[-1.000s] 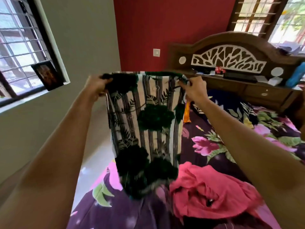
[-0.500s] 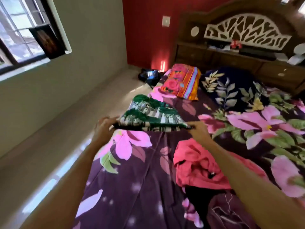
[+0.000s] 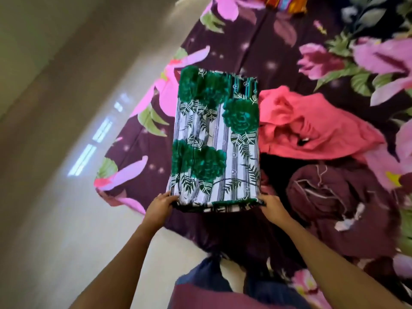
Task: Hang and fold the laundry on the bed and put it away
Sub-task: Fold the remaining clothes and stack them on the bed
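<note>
So the left hand (image 3: 161, 202) and right hand (image 3: 273, 206) are each pinching a near corner of the green flower-print cloth (image 3: 215, 139), fingers curled over its near edge, which sits a bit lifted while the rest lies flat as a neat rectangle on the purple floral bedsheet (image 3: 256, 47), close to the bed's left side. Touching its right edge is a crumpled pink garment (image 3: 307, 128), with a bunched maroon garment (image 3: 334, 192) just beside the right hand. Pale shiny floor (image 3: 44, 197) runs along the left, and a bit of something orange striped (image 3: 285, 3) peeks in up top.
</note>
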`<control>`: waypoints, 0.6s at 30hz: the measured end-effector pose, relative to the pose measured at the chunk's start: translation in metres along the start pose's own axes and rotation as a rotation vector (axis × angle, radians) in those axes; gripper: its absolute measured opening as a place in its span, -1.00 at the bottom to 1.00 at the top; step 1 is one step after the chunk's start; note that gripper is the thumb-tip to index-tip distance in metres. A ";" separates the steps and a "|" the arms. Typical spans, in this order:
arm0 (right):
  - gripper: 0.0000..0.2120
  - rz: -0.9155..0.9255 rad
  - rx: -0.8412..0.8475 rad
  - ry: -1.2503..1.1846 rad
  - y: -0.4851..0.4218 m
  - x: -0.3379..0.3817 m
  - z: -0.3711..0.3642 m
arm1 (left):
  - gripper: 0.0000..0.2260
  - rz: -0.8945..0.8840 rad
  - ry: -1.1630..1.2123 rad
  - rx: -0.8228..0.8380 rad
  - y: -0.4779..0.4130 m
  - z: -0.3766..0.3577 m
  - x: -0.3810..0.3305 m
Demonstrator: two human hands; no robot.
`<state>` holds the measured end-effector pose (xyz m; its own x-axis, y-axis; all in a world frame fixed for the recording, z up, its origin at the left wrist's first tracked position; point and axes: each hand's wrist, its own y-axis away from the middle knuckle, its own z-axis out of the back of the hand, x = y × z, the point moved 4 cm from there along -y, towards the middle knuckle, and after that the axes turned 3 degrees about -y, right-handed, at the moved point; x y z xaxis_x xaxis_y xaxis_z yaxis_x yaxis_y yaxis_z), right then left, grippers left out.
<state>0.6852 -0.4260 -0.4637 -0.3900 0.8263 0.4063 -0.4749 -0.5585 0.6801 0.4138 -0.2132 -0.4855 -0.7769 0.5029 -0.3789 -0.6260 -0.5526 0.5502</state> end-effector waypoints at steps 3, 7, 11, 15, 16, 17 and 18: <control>-0.80 -0.052 0.276 0.205 0.016 -0.020 -0.035 | -0.76 0.048 -0.040 0.313 0.029 -0.035 0.003; -0.93 -0.172 0.717 0.398 0.035 -0.025 -0.056 | -0.81 -0.051 -0.160 0.861 0.049 -0.058 -0.012; -0.85 -0.277 0.794 0.261 0.017 -0.019 -0.031 | -0.78 -0.004 -0.122 0.853 0.021 -0.032 -0.016; -0.79 -0.110 0.242 0.066 -0.030 0.000 0.023 | -0.75 0.060 0.053 0.152 -0.030 0.032 -0.031; -0.69 -0.092 0.070 0.038 -0.037 0.001 0.034 | -0.68 0.092 0.119 -0.005 -0.039 0.042 -0.032; -0.58 -0.096 -0.049 0.014 -0.041 0.001 0.040 | -0.57 0.108 0.164 -0.112 -0.046 0.047 -0.034; -0.49 -0.095 -0.127 -0.007 -0.042 0.000 0.041 | -0.47 0.107 0.153 -0.173 -0.050 0.046 -0.037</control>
<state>0.7377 -0.3996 -0.4670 -0.3336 0.8759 0.3485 -0.6057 -0.4824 0.6328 0.4768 -0.1733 -0.4649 -0.8324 0.3358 -0.4409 -0.5313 -0.7097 0.4626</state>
